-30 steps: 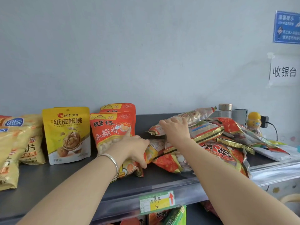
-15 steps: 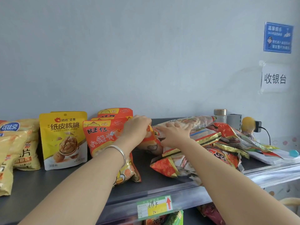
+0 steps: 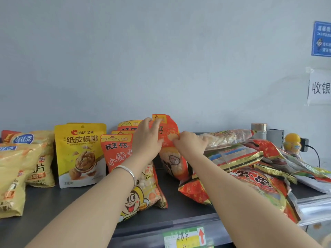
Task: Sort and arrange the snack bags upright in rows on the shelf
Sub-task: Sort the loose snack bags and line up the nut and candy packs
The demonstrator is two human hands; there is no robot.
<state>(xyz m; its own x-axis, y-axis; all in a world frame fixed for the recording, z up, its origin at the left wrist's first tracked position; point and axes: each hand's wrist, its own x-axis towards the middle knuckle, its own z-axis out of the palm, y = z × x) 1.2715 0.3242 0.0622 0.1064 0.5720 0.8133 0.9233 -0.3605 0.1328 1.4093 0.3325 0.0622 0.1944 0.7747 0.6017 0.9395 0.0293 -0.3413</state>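
An orange snack bag (image 3: 170, 138) stands nearly upright at mid shelf, held by both hands. My left hand (image 3: 147, 138) grips its upper left edge. My right hand (image 3: 189, 144) pinches its right side. Left of it stand matching orange bags in a row, the front one (image 3: 136, 176) partly behind my left wrist. A yellow walnut bag (image 3: 80, 154) stands further left, then yellow chip bags (image 3: 19, 169). To the right lies a loose pile of red and gold bags (image 3: 254, 178) with a long clear packet (image 3: 227, 137) on top.
The dark shelf (image 3: 53, 203) has a front rail with a green and yellow price tag (image 3: 184, 237). At the back right are a small jar (image 3: 258, 130), a grey box (image 3: 275, 138), a yellow bottle (image 3: 292, 142) and a plug with a cable (image 3: 304, 144). Wall signs (image 3: 320, 86) hang at the right.
My left hand lifted the orange bag out of the pile and stood it up beside the orange row. My right hand left the pile and took hold of the bag's right side.
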